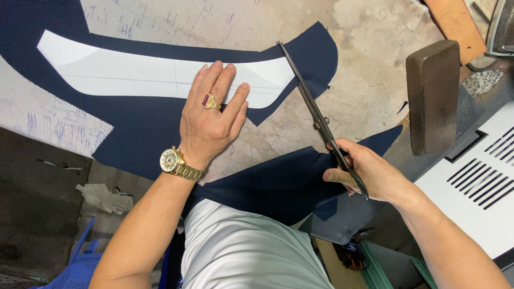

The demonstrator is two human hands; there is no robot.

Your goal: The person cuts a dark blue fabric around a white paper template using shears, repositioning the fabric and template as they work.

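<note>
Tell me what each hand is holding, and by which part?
The right hand holds long black metal scissors by the handle loops. The left hand holds nothing; it presses the white paper pattern.

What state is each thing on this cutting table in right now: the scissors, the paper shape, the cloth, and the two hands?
Scissors: blades closed or nearly so, tips at the cloth's edge.
Paper pattern: lying flat on the cloth, pinned down.
Navy cloth: spread flat, partly cut, one part hanging off the table.
Left hand: open, pressed flat on pattern and cloth.
Right hand: closed around the scissor handles.
Wooden block: standing on the table, untouched.
</note>
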